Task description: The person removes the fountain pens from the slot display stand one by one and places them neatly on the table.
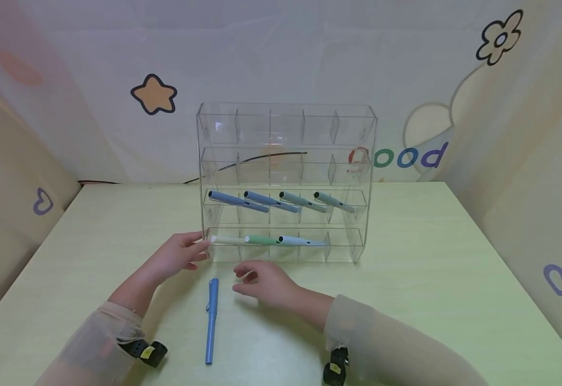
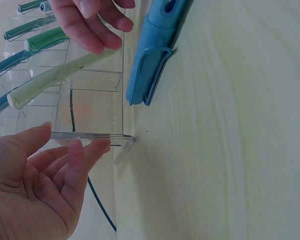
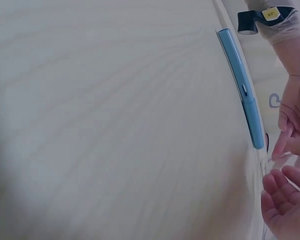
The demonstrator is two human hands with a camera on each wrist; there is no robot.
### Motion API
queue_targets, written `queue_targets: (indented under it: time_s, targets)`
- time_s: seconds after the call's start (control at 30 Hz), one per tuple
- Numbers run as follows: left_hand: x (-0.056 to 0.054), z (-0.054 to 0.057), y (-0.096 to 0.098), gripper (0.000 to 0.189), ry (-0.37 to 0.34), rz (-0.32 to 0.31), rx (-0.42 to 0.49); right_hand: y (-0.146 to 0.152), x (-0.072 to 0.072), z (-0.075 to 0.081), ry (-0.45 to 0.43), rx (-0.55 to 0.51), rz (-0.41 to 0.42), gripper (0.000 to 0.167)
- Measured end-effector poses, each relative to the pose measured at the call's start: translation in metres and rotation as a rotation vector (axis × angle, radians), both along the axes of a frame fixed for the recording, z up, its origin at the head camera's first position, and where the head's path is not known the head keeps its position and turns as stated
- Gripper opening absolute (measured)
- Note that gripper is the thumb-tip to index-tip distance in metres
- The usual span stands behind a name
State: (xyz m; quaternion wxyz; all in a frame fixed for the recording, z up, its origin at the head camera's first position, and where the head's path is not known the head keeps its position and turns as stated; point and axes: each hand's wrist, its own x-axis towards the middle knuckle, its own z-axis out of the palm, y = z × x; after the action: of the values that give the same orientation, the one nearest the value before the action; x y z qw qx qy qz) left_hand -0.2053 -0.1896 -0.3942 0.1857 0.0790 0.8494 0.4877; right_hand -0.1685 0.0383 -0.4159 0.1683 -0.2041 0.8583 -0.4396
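Note:
A clear acrylic pen rack point(image 1: 285, 254) with several tiers stands on the table. My left hand point(image 1: 182, 252) holds the rack's left side panel near its lower front corner; in the left wrist view, thumb and fingers lie on either side of the panel. My right hand point(image 1: 268, 281) hovers in front of the bottom tier, fingers loosely bent and nothing in them. Between the forearms a capped blue pen point(image 1: 211, 321) lies on the table, its clip end toward the rack. Along the bottom tier rest a cream pen point(image 1: 227, 240), a green pen point(image 1: 260, 240) and a light blue pen point(image 1: 302, 242).
The tier above carries two blue pens point(image 1: 238, 201) at left and two grey-green pens point(image 1: 334, 201) at right, all slanting. Behind the pale wood-grain table point(image 1: 416, 268) hangs a printed cloth point(image 1: 285, 53), which also closes in both sides.

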Motion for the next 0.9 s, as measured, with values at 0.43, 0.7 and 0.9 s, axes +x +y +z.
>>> queue_targets:
  time_s: [0.43,0.7,0.9]
  targets:
    - [0.002,0.001,0.001,0.053,-0.015,0.009,0.007,0.029,0.005,0.004,0.033,-0.117,0.019,0.035]
    - [0.002,0.004,0.002,0.053,-0.008,0.0,0.011,0.05,0.01,0.014,0.048,-0.162,-0.01,0.034]
    - [0.001,0.003,0.003,0.053,-0.012,0.005,0.005,0.069,0.011,0.023,0.048,-0.242,-0.057,0.03]
